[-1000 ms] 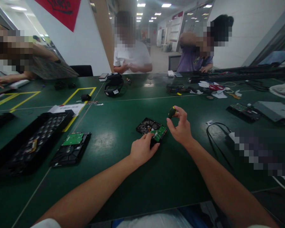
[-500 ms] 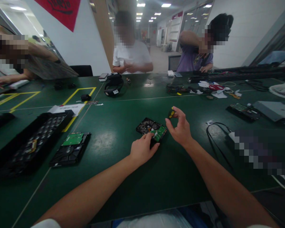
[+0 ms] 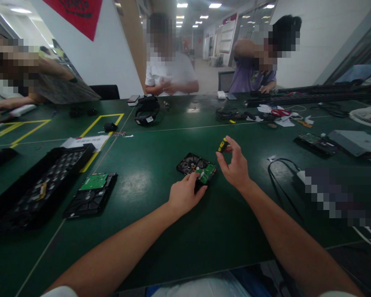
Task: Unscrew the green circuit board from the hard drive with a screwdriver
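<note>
A black hard drive (image 3: 192,164) with a green circuit board (image 3: 207,173) lies on the green table (image 3: 160,231) in front of me. My left hand (image 3: 185,194) rests on its near edge, with fingers pressing down on the board. My right hand (image 3: 235,167) is pinched round the black and yellow handle of a small screwdriver (image 3: 222,145), held upright just right of the drive. The tip of the screwdriver is hidden behind my fingers.
A second hard drive (image 3: 91,194) and a long black tray (image 3: 40,185) lie at the left. A black cable (image 3: 281,173) curls at the right, near another drive (image 3: 315,142). Three people sit across and to the left, with a headset (image 3: 146,113) and small tools about.
My right hand has turned the screwdriver handle between its fingers, staying in place. My left hand has stayed on the drive.
</note>
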### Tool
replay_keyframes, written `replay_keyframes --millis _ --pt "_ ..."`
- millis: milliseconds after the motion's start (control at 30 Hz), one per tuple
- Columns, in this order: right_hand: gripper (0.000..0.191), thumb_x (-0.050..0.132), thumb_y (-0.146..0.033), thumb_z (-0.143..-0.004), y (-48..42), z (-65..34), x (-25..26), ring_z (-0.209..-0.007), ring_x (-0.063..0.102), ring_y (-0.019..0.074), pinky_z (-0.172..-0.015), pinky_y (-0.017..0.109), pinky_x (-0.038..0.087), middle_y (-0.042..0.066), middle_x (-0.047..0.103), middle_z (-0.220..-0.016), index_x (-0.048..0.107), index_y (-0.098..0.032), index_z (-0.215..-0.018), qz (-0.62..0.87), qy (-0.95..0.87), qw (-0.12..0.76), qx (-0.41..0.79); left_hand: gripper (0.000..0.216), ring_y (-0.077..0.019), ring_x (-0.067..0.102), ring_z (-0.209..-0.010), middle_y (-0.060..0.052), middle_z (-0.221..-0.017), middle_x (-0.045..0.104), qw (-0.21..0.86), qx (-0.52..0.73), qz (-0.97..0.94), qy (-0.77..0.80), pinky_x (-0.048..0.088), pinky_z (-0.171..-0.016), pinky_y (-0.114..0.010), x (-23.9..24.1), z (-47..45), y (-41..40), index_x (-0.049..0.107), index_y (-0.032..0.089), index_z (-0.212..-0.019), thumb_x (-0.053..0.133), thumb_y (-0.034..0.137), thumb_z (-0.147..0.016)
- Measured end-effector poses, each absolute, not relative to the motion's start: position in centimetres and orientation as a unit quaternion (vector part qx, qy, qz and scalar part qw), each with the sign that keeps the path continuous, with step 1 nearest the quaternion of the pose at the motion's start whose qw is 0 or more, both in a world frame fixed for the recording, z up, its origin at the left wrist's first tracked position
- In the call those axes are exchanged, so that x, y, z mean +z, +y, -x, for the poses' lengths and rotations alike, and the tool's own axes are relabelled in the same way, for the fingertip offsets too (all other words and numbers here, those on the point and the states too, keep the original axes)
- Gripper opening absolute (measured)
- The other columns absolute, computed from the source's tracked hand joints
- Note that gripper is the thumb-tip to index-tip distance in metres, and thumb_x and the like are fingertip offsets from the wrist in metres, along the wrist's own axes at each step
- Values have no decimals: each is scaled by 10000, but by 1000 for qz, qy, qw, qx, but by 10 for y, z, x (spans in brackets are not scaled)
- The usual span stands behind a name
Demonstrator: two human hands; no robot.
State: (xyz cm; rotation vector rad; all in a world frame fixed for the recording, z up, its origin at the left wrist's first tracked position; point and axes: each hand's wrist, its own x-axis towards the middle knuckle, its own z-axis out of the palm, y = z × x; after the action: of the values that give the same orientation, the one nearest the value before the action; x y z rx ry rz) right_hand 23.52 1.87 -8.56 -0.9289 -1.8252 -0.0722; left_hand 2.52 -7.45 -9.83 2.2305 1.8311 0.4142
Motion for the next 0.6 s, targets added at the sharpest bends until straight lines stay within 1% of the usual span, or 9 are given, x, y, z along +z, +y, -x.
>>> replay_keyframes --millis 133,200,300,367,500,600 --pt "721 618 -287 -993 20 -235 -88 -1138 714 276 -999 501 620 133 565 -1494 263 -308 -1620 377 -766 521 9 489 -242 739 -911 -60 -1202 728 114 136 -757 629 518 -725 -341 -99 -26 -74 519 263 -1379 525 573 -1000" --pt "729 608 -280 -996 20 -234 -89 -1103 726 265 -988 495 627 133 582 -1467 243 -310 -1626 376 -766 521 23 492 -242 739 -915 -58 -1199 728 114 138 -758 627 520 -725 -341 -99 -26 -74 516 262 -1383 524 572 -1001" --pt "721 644 -302 -982 19 -234 -89 -1026 736 252 -944 477 644 115 612 -1417 287 -328 -1607 376 -762 527 13 491 -244 740 -916 -53 -1198 729 111 142 -760 624 520 -716 -342 -98 -26 -74 515 262 -1389 519 566 -1004" --pt "717 661 -307 -973 19 -234 -89 -1017 734 249 -942 471 644 110 613 -1418 309 -331 -1598 374 -764 525 6 487 -241 740 -915 -53 -1202 729 112 143 -760 624 518 -715 -339 -98 -26 -74 515 262 -1386 517 566 -1005" --pt "718 607 -287 -998 20 -235 -90 -1096 722 259 -992 494 624 127 589 -1460 255 -320 -1622 367 -770 521 34 484 -238 739 -919 -54 -1209 730 115 141 -760 624 521 -720 -337 -98 -26 -74 519 262 -1378 520 568 -1003" --pt "718 585 -271 -1006 22 -235 -92 -1105 723 255 -1003 502 621 128 600 -1436 226 -313 -1626 361 -767 526 60 490 -246 740 -926 -55 -1208 731 113 141 -758 627 529 -732 -345 -98 -26 -74 522 259 -1382 525 565 -1000"
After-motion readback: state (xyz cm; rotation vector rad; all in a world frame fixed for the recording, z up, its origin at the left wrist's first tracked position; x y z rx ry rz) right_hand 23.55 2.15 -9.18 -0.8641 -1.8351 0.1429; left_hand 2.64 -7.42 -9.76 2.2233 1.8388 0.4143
